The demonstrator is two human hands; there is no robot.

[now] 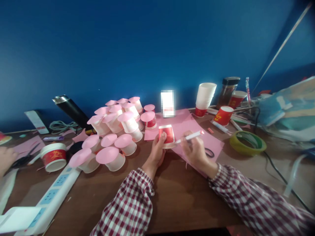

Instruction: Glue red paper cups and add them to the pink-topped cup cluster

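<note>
My left hand is wrapped round a red and white paper cup, with the thumb across its front. In my right hand is a white marker with a reddish end, its other end pointing at the cup's lower right edge. Whether that tip touches the cup I cannot tell. Beneath both hands lies pink paper, and scissors show a dark handle loop by my right wrist. Left of my hands stand several paper cups topped with pink paper cones.
A stack of white cups, a red cup and a roll of yellow-green tape stand at right. A power strip, a large paper bowl and a black flask are at left. Another person's hand enters at far left.
</note>
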